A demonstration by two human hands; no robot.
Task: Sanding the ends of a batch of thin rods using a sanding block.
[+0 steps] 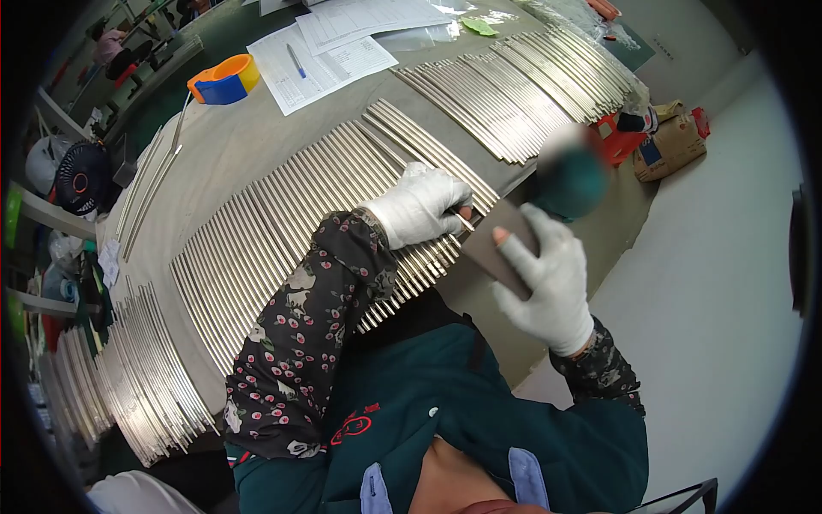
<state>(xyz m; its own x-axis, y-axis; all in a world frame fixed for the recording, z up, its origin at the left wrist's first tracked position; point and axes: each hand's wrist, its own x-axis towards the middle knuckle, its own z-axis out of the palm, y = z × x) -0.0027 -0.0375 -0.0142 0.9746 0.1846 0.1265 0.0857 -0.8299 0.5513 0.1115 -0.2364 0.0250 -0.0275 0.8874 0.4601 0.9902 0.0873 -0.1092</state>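
While the left hand point(421, 206) curls palm-down around one metal rod point(464, 223), the right hand point(548, 287) grips a grey-brown block point(495, 250).

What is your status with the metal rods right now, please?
Left hand gripping a metal rod. Right hand holding a dark block near the rod's tip. Other rods lined up alongside; nothing visible between block and tip.

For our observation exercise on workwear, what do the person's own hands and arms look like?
The left hand and right hand wear white gloves, each leaving at least one digit's tip uncovered. The left sleeve is black, printed with pinkish-red and pale flowers; the right sleeve has a similar dark print. Higher up, the garment is dark teal.
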